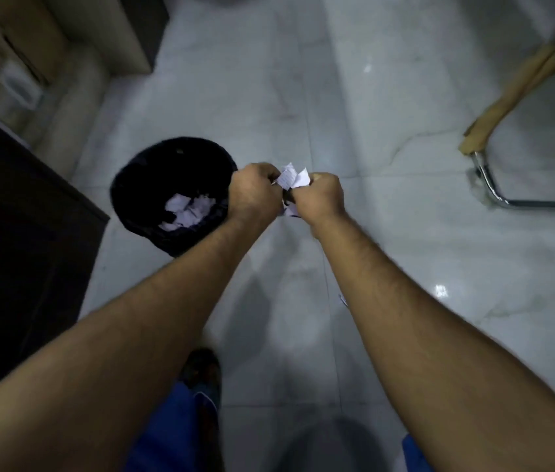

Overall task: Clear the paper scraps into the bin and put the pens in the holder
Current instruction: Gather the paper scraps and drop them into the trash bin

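At 6 o'clock, nearest the camera, blue trouser legs (167, 427) and a dark shoe (201, 373) stand on the pale marble-look floor (405, 253). Both bare forearms reach up from the bottom corners and converge at about the centre.

The left hand (252, 195) and the right hand (320, 199) meet knuckle to knuckle, both curled closed around a bunch of white paper scraps (291, 178). The paper sticks up between the two hands at their 12 o'clock side, pinched between the thumbs and forefingers; a small bit also shows below the hands at their 6 o'clock. The fingertips themselves are hidden behind the backs of the hands, so the exact grip cannot be told. The hands hold the paper in the air, just past the bin's 3 o'clock rim and not over its opening.

The black bin (140, 185) stands on the floor at 9 o'clock from the hands, the left hand overlapping its right rim. More torn white scraps (187, 209) lie inside at its bottom.

A dark cabinet (14, 250) fills the 9 o'clock edge. Farther off, at 11 o'clock, blurred beige furniture (31, 63); at 2 o'clock, a chrome chair frame (487, 185) with brown wrapping (514, 93) on its leg.
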A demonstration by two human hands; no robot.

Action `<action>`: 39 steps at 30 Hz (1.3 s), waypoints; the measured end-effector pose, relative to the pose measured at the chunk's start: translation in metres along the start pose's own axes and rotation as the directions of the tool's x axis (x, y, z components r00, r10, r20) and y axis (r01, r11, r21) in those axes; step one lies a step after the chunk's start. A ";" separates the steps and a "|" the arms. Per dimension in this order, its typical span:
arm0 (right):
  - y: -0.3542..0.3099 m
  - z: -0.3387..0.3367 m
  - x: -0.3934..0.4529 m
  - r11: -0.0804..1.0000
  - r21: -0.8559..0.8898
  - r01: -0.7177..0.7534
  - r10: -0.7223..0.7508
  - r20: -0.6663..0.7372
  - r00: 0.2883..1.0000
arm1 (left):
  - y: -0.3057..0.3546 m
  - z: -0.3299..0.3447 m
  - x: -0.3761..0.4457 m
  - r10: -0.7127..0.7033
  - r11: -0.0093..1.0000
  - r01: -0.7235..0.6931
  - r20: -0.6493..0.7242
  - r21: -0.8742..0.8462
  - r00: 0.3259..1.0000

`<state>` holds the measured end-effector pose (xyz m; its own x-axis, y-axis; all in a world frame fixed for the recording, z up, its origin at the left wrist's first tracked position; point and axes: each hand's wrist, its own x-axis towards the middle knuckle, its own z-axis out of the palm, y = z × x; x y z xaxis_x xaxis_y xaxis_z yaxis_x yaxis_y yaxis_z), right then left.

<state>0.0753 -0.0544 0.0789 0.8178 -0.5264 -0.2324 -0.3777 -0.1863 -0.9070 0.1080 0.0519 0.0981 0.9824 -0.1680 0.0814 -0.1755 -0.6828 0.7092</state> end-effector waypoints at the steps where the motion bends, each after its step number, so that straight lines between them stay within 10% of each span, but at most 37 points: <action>1: -0.017 0.010 0.003 1.000 0.000 0.012 -0.012 0.012 1.000 | 0.001 -0.016 0.009 -0.008 1.000 0.009 -0.032 0.023 0.999; 5: -0.074 0.070 0.008 0.997 0.070 0.033 -0.037 0.066 0.997 | -0.018 -0.075 0.040 -0.122 0.992 0.117 -0.142 -0.037 0.982; 15: -0.079 0.133 0.012 0.862 -0.439 0.255 -0.108 0.332 0.937 | -0.114 -0.084 0.049 -0.371 0.915 0.375 -0.056 0.148 0.927; 29: 0.000 0.015 -0.003 0.996 -0.079 0.049 -0.052 -0.037 0.998 | -0.008 -0.005 0.008 -0.051 0.994 0.040 0.114 0.105 0.992; 39: 0.182 -0.070 -0.037 0.901 -0.364 -0.235 0.217 -0.090 0.972 | -0.058 0.174 -0.097 -0.016 0.979 -0.113 0.609 0.172 0.793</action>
<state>-0.0545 -0.1268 -0.0533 0.6736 -0.6270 -0.3913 -0.6909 -0.3460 -0.6348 0.0121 -0.0165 -0.0728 0.7431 -0.5555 -0.3731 -0.2932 -0.7715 0.5646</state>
